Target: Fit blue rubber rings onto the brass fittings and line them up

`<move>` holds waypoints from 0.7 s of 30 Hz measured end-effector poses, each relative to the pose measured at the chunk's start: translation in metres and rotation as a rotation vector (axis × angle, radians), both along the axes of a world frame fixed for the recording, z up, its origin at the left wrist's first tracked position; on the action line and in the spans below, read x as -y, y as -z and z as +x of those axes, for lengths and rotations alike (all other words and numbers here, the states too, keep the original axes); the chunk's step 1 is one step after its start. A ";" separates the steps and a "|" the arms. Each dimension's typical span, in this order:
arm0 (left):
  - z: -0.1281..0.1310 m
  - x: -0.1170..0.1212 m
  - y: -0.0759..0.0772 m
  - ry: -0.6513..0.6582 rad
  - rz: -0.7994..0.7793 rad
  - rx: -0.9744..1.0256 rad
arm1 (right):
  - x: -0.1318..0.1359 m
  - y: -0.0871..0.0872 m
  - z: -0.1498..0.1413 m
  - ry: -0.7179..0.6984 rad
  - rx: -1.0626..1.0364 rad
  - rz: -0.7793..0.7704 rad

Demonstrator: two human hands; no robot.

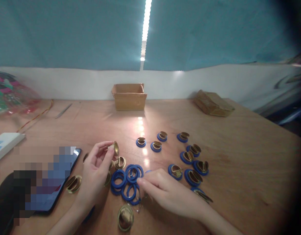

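Observation:
Between the thumb and fingers of my left hand (96, 166) is a round gold metal piece (116, 148), raised above the table. My right hand (167, 192) is closed, its fingertips at the right side of a pile of blue rings (118, 179); what they grip, if anything, is hidden. Thin clear rings (137, 209) lie by the pile. More gold pieces (73, 184) lie around my left hand, some partly covered by it. A domed gold piece (125, 217) rests in front of the pile. To the right, several gold pieces sit on blue rings (175, 171).
An open cardboard box (130, 101) stands at the back, with a crumpled brown package (212, 103) to its right. At left are a phone (51, 182), a white power strip (7, 145), tweezers (64, 111) and clear plastic bags (13, 94).

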State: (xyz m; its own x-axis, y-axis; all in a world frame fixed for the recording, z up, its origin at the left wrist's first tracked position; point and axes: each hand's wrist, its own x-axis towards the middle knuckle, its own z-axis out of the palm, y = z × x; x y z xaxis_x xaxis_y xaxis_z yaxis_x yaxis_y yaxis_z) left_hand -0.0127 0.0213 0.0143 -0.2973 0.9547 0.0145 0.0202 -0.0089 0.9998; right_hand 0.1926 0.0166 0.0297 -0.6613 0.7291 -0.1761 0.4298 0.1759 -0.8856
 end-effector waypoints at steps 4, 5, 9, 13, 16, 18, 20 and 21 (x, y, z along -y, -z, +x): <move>-0.001 -0.002 0.004 0.072 0.084 -0.136 | 0.001 0.000 -0.001 -0.011 0.001 0.066; -0.002 -0.002 0.006 0.095 0.148 -0.227 | 0.000 -0.001 -0.001 0.002 0.012 0.077; -0.010 0.000 0.016 0.201 0.436 -0.708 | -0.002 -0.004 -0.001 0.065 0.071 0.136; -0.016 -0.002 0.023 0.259 0.498 -0.887 | -0.005 -0.002 -0.001 0.150 0.131 0.245; -0.016 -0.007 0.022 0.333 0.446 -0.895 | -0.007 0.005 0.000 0.284 0.187 0.409; -0.015 -0.012 0.019 0.376 0.404 -0.915 | -0.007 0.009 0.002 0.374 0.233 0.528; -0.013 -0.018 0.016 0.413 0.368 -0.967 | -0.008 0.012 0.003 0.431 0.262 0.628; -0.011 -0.021 0.014 0.432 0.355 -1.000 | -0.008 0.013 0.004 0.450 0.271 0.676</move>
State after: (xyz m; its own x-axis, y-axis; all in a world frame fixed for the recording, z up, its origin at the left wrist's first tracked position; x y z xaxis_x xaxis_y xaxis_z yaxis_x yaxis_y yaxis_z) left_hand -0.0240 0.0422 0.0001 0.3507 0.8689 0.3493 0.7311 -0.4871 0.4777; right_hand 0.1969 0.0247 0.0169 -0.2812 0.9177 0.2807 0.7670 0.3907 -0.5089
